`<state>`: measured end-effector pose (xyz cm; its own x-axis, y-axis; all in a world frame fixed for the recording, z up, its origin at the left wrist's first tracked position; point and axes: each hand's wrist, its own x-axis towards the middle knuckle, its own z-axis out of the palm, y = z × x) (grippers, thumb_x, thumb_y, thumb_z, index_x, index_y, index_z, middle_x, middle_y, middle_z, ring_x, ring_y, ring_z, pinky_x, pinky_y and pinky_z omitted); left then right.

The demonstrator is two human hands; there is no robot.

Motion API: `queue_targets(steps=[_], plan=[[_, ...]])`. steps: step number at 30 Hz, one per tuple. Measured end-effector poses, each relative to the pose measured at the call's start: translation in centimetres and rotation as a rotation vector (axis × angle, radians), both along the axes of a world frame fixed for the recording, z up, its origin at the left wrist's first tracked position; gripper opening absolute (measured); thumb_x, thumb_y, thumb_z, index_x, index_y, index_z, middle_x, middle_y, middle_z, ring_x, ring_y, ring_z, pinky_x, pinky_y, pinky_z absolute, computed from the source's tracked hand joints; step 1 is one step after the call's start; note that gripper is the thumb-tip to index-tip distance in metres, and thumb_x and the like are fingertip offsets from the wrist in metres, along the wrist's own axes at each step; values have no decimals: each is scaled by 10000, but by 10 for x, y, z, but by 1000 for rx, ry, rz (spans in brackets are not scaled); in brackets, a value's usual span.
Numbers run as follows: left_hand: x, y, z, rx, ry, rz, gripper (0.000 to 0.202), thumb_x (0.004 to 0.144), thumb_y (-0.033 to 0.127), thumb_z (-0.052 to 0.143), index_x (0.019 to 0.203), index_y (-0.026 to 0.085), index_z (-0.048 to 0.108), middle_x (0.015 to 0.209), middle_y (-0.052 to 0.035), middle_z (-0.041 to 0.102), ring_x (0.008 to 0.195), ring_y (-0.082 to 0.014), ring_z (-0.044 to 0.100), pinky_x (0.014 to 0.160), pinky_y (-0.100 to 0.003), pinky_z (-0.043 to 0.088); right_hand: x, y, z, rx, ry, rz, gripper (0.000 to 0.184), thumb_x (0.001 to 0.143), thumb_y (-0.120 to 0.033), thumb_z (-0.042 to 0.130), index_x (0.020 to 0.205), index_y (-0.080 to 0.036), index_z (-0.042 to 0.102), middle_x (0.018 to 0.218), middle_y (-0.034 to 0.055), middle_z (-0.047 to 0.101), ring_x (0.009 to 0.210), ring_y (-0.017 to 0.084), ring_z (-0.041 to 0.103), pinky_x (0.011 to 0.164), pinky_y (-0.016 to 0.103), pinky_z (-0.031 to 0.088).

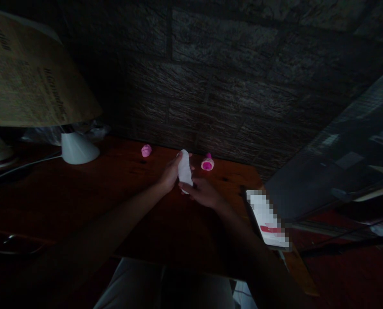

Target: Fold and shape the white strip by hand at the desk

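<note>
Both my hands meet over the dark wooden table (82, 193) and hold a white, soft, elongated lump (185, 168) upright between them. My left hand (170, 172) closes around its upper left side. My right hand (203, 192) pinches its lower end. A small pink lump (146, 150) lies on the table behind my left hand. A pink-and-white piece (207, 163) lies just right of the white lump, near the wall.
A lamp with a printed shade (27, 81) and white base (77, 149) stands at the left, beside a white cable (20, 166). A dark brick-pattern wall (226, 86) backs the table. A blurred white card (268, 219) lies at the right edge. Glasses (14, 244) rest at the front left.
</note>
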<state>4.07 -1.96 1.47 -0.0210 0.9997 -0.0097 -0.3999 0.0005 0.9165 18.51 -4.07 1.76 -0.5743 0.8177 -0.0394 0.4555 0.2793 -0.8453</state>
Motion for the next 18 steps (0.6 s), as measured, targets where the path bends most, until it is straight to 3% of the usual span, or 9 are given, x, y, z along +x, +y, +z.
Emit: queue_targets(steps=[18], plan=[[2,-4,8,-50,33,-6,666,869,681,453,1208,141,645,645,-30,672,524,-143,602,480,-233,463,-5,-6,6,162,-115,11,323,925,-410,567,774,-149,682,727,33,681,632,132,592,593,240,381]])
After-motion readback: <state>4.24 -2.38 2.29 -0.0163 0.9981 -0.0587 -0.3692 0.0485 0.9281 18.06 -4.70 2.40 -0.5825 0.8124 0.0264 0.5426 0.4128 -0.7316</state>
